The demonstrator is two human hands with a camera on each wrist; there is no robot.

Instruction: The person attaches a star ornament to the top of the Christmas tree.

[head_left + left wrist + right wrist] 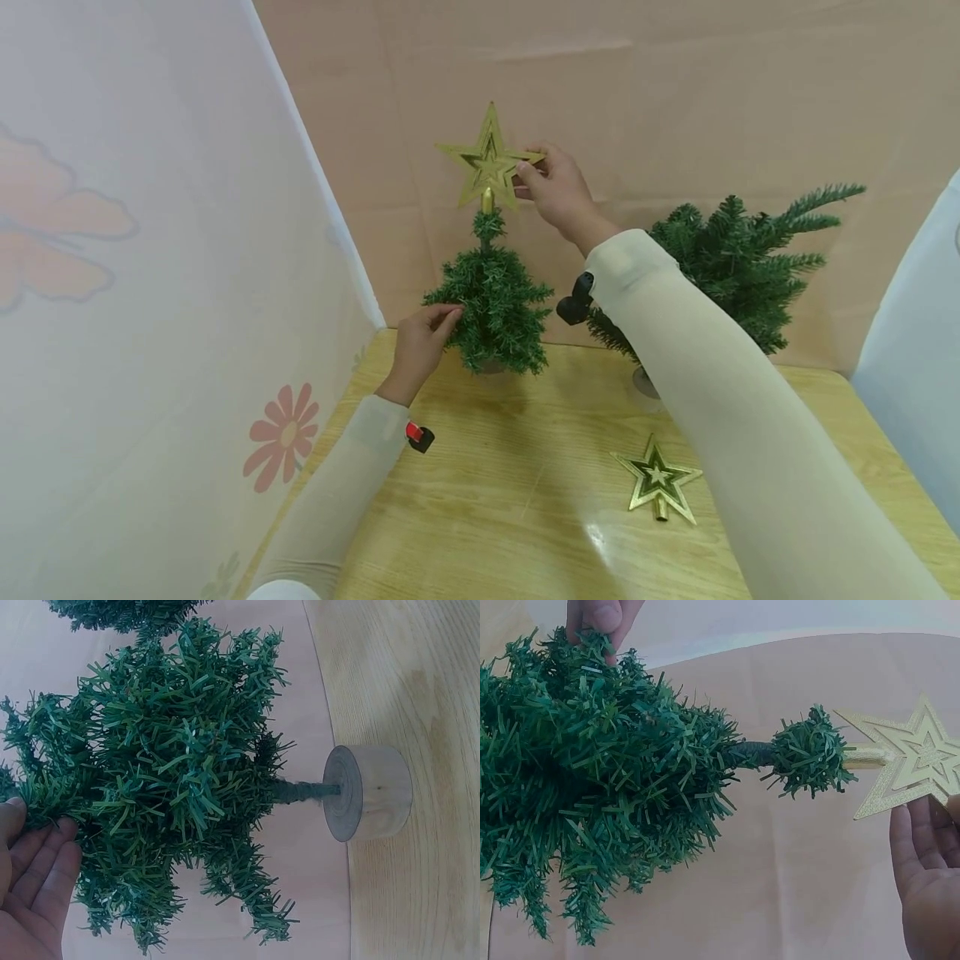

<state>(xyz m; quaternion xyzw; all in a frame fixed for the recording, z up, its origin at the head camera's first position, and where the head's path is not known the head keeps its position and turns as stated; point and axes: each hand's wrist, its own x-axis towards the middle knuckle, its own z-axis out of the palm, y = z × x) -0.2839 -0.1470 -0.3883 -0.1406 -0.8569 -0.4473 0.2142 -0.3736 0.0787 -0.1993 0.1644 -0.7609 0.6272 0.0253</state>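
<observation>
A small green artificial tree (491, 300) stands upright on a round wooden base (379, 793). On its top tip sits a gold star (489, 158), its tubular socket (866, 756) meeting the tip. My right hand (558, 187) pinches the star's right-hand point between thumb and fingers; in the right wrist view this hand (934, 877) is at the right edge. My left hand (422, 342) pinches a branch on the tree's left side; the left wrist view shows this hand (37, 885) with fingertips among the needles.
A second gold star (657, 477) lies on the wooden table (465, 500), left of my right sleeve. Another green tree (738, 267) stands at the right, partly behind my right arm. A flower-printed curtain (187, 250) hangs at the left, a beige cloth (712, 92) behind.
</observation>
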